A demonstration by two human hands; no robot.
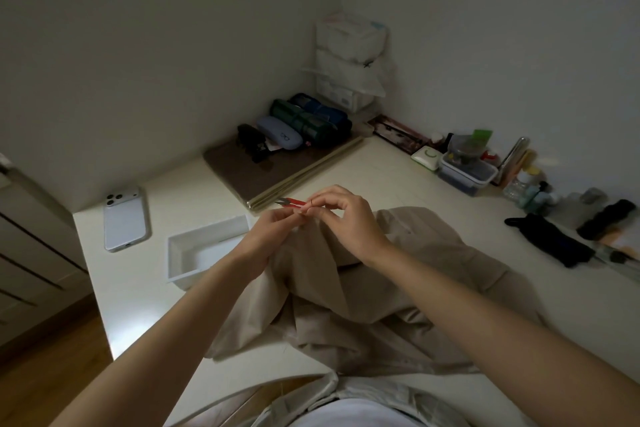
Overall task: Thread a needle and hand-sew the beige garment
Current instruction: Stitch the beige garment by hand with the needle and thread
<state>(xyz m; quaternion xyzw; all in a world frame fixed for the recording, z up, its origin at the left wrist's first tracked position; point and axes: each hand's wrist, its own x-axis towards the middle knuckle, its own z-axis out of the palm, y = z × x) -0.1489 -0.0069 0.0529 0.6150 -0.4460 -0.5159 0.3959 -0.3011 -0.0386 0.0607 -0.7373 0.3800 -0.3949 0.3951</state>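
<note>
What the fingers (325,197) pinch is too small to tell; they half hide the red snips (290,203).

text: none legible | sign: spectacles outline on blue case (277,131) | corner packages (348,42): print too blurred

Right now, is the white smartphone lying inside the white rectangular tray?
No, the white smartphone lies on the tabletop, left of the white rectangular tray.

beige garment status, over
Left hand pinches beige garment fold. Right hand pinches thread, needle too small to see. Red snips just beyond fingers.
</note>
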